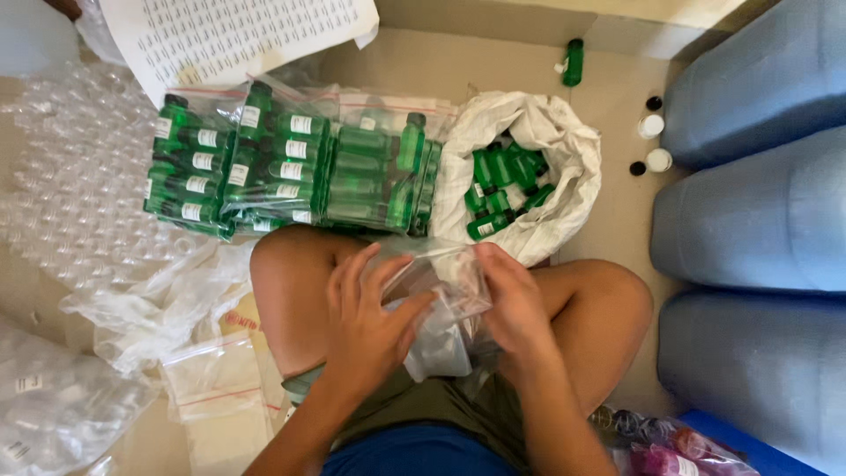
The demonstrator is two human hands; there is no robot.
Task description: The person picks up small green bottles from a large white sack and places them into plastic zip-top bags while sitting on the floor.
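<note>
Person, seen from above — one entry. Left hand: bare, no ring, no glove, no watch; nails short. Right hand: bare likewise, wrist unadorned. Forearms uncovered, no sleeves reaching into view. Legs bare at the knees and thighs. Garments — olive-green shorts with creased fabric at the lap, and a blue top at the lower edge of view.

Tan floor — bagged green bottles, white sack, blue drums
</note>
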